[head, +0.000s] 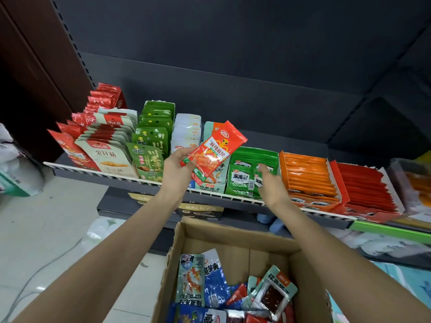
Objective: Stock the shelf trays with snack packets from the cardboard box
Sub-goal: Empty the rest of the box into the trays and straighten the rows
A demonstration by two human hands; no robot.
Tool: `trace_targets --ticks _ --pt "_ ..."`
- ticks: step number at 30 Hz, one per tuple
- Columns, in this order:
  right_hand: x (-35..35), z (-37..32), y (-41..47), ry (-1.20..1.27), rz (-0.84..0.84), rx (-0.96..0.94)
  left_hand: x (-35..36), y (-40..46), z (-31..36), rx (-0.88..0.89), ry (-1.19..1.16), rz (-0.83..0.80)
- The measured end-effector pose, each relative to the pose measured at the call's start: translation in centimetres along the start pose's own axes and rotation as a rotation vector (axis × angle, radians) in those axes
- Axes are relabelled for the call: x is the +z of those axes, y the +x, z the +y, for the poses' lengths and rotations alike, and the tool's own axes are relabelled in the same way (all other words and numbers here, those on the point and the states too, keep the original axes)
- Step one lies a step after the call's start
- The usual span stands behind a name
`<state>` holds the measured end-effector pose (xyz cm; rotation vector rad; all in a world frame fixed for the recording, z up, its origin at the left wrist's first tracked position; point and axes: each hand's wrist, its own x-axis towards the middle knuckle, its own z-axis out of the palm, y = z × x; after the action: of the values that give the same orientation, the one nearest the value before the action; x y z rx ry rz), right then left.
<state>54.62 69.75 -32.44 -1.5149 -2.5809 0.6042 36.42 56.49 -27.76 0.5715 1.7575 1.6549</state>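
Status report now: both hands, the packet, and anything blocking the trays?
Left hand holds red snack packet, raised before shelf. Right hand pinches green packet in green tray. Cardboard box below, packets remaining. Nothing blocking.

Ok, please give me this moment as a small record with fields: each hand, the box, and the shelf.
left hand: left hand grips a red-orange snack packet, raised and tilted in front of the shelf trays
right hand: right hand pinches a green packet at the front of the green tray
cardboard box: cardboard box open below the hands, with mixed packets inside
shelf: shelf holds a row of trays; an orange tray stands to the right of the green tray
task state: both packets are not yet released
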Motion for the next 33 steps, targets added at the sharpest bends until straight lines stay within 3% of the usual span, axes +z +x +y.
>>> trace_targets --ticks 3,5,8,11,13,17,22,26,28,33 --pt "0.0 0.0 0.4 -0.382 0.062 -0.158 0.1 -1.0 0.5 -0.003 -0.021 0.018" --pt "-0.6 -1.1 -0.3 -0.368 0.149 -0.209 -0.1 -1.8 0.7 0.007 -0.050 0.025" --pt "-2.4 -4.7 -2.5 0.243 0.246 -0.147 -0.7 -3.0 1.2 -0.014 -0.138 0.031" --pt "-4.1 -8.9 -4.4 1.041 -0.016 -0.047 -1.8 -3.6 1.6 -0.032 -0.194 -0.026" --pt "-4.5 -11.1 -4.7 1.213 -0.084 -0.041 -3.0 -3.8 2.2 0.007 -0.179 -0.078" --pt "-4.2 -15.8 -4.1 1.261 -0.046 -0.042 -7.2 -2.7 3.9 0.155 -0.038 -0.067" --pt "-2.9 -23.9 -2.5 1.286 -0.014 -0.082 -16.2 1.6 5.6 0.322 0.168 0.113" --pt "-0.9 -31.1 -0.4 1.314 0.049 -0.112 -24.2 5.4 6.4 0.470 0.576 0.241" --pt "0.0 -34.2 0.7 1.322 0.126 -0.118 -27.3 7.7 6.5 0.490 0.834 0.154" --pt "2.0 -39.6 3.8 1.157 0.253 -0.159 -31.6 12.5 6.0 0.351 1.314 -0.295"
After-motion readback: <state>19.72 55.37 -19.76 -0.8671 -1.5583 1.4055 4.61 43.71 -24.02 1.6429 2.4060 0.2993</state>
